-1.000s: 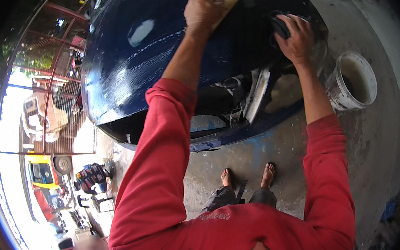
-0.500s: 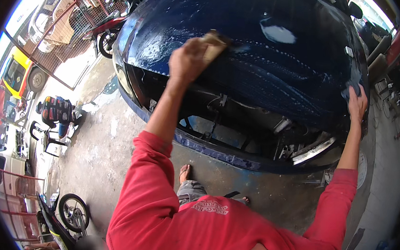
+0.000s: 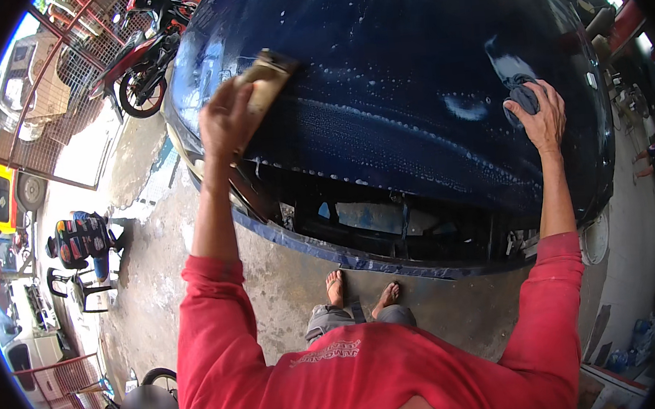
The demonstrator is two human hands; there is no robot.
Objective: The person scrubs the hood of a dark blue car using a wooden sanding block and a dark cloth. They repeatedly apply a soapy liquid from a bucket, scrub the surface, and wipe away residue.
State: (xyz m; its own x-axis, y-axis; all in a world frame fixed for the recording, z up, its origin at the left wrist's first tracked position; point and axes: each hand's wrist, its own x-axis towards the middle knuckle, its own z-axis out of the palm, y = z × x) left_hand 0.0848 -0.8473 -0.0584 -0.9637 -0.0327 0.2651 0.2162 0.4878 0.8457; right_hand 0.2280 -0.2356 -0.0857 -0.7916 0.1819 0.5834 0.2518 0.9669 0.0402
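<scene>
My left hand [image 3: 225,122] grips a long, flat tan sanding block [image 3: 268,92] with a dark far end. The block lies on the left part of a wet dark blue car hood [image 3: 377,54], close to its front edge. Over on the right side of the hood, my right hand [image 3: 544,120] has its fingers curled round a bunched dark grey cloth [image 3: 520,95] pressed to the paint. A whitish patch [image 3: 464,107] shows just left of that cloth. Rows of water drops and pale streaks cross the hood between my hands.
Under the hood edge, the car's front opening shows bare parts above a blue bumper strip [image 3: 363,267]. A red and black motorcycle [image 3: 140,73] stands at the far left beside a mesh fence [image 3: 43,111]. Further left, a person [image 3: 80,241] sits on a chair. My feet are on concrete floor [image 3: 197,307].
My left hand and the sanding block have moved left across the hood. My right hand with the cloth has shifted inward and farther up from the hood's right edge. The view has turned.
</scene>
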